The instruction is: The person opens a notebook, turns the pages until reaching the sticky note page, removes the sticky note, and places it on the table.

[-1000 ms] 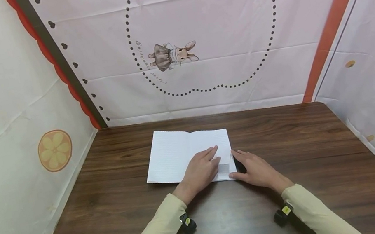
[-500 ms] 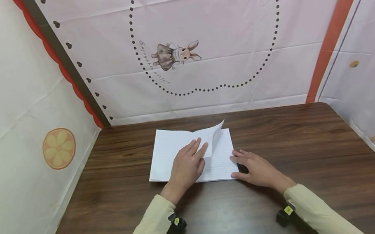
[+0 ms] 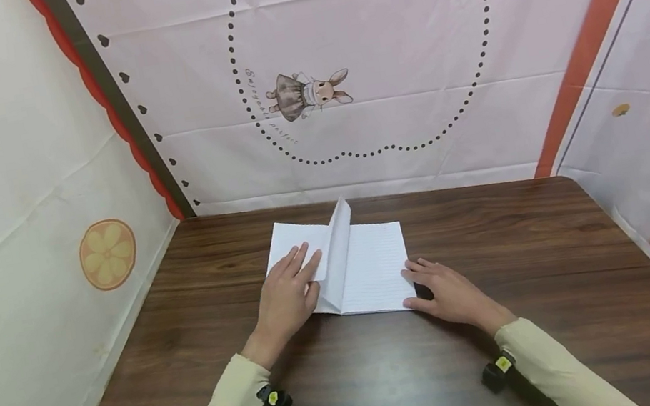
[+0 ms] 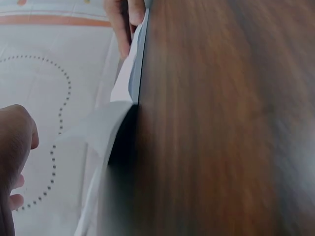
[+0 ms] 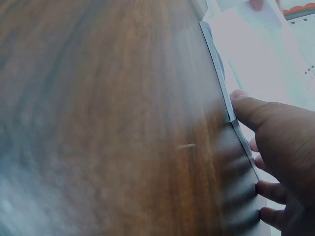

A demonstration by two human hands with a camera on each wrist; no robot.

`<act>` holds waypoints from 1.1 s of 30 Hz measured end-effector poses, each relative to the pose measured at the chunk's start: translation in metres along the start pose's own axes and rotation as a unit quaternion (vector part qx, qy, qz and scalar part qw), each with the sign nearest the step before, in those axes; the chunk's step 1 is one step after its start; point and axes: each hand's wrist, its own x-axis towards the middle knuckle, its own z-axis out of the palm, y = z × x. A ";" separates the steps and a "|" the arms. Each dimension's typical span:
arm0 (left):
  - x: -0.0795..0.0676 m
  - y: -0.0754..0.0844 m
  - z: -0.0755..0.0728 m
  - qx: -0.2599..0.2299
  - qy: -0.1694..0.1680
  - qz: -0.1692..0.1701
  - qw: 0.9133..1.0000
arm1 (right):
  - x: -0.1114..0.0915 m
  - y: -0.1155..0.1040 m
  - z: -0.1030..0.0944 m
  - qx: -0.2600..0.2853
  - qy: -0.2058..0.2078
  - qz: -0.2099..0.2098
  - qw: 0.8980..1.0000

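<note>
An open notebook (image 3: 378, 266) with lined white pages lies on the wooden table. One page (image 3: 339, 251) stands up in a curl near the spine, its upper part bent over to the left. My left hand (image 3: 280, 301) is over the left half, its outstretched fingers laid on the bent-over page. In the left wrist view the lifted page (image 4: 106, 123) arches up beside my left hand (image 4: 12, 152). My right hand (image 3: 448, 294) rests at the notebook's right edge, thumb at the near corner. The right wrist view shows the fingers (image 5: 271, 192) spread along that edge.
The brown wooden table (image 3: 382, 381) extends on all sides of the notebook. A printed cloth (image 3: 391, 60) with a rabbit figure hangs behind its far edge, and similar cloth hangs at left and right. A small black camera sits on each wrist.
My left hand has moved left from the right half of the notebook, carrying the page up and over the spine. A lined right-hand page now shows. The right hand has stayed at the edge.
</note>
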 end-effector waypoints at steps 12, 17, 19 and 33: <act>-0.026 -0.025 -0.005 0.012 0.030 -0.102 0.994 | -0.001 -0.003 -0.001 0.010 0.005 -0.004 1.000; -0.034 -0.031 -0.010 0.010 0.020 -0.125 0.992 | -0.002 -0.005 -0.002 0.015 0.011 -0.016 1.000; -0.038 -0.032 -0.011 0.010 0.009 -0.135 0.991 | -0.002 -0.006 -0.002 0.016 0.012 -0.020 1.000; -0.050 -0.036 -0.011 0.009 -0.089 -0.190 0.978 | -0.002 -0.005 -0.001 0.020 0.010 -0.012 1.000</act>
